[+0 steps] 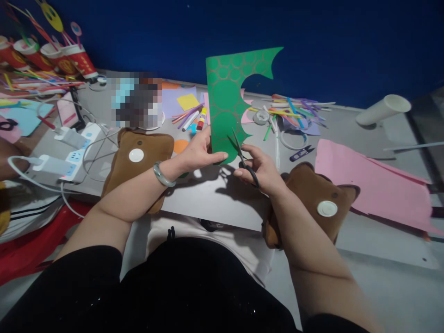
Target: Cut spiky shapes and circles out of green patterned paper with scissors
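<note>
A green sheet of paper (225,95) with circles drawn on it stands raised over the table, its right side cut into curved notches. My left hand (199,151) pinches its lower left part, thumb in front. Black scissors (248,169) are in my right hand (261,170), fingers in the handles. Their blades are parted and lie at the sheet's lower right part. Below the hands, a shadow falls on the pale tabletop (215,196).
Brown cushions (138,169) (310,199) lie on both sides. Pink sheets (374,185), a cutter (301,153), a tape roll (293,138), a glue stick (201,119) and a white tube (383,110) are around. At left are a power strip (81,150) and red cups (79,60).
</note>
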The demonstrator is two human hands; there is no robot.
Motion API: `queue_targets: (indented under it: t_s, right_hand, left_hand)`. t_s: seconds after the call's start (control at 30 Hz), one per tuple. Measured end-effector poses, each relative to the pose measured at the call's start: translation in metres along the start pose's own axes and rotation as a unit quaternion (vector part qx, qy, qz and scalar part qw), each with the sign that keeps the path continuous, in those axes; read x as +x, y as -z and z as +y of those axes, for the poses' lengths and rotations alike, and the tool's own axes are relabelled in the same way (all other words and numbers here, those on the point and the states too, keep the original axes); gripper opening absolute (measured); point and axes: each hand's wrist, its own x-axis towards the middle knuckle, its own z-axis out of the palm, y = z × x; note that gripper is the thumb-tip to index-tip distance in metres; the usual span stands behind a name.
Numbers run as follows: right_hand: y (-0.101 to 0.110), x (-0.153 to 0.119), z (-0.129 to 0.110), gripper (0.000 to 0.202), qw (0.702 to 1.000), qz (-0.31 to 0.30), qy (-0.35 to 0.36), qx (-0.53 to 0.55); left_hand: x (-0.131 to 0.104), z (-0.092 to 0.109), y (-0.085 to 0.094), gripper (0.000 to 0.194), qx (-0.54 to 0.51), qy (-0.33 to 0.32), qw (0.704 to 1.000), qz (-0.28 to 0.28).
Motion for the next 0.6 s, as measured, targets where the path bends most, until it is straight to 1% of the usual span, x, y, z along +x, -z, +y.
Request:
queue_targets:
  t_s: [0.3,0.6]
  right_hand:
    - [-0.0021,-0.0014,-0.0011,0.092,1.0,0.005,0.008,0.012]
    - [-0.002,-0.0019,-0.0003,0.088,1.0,0.01,0.01,0.015]
  left_hand:
    - [-0.0005,0.0006,0.0,0.093,-0.021,0.005,1.0,0.0]
    - [-0.0007,0.0026,-0.0008,0.094,-0.028,0.013,1.0,0.005]
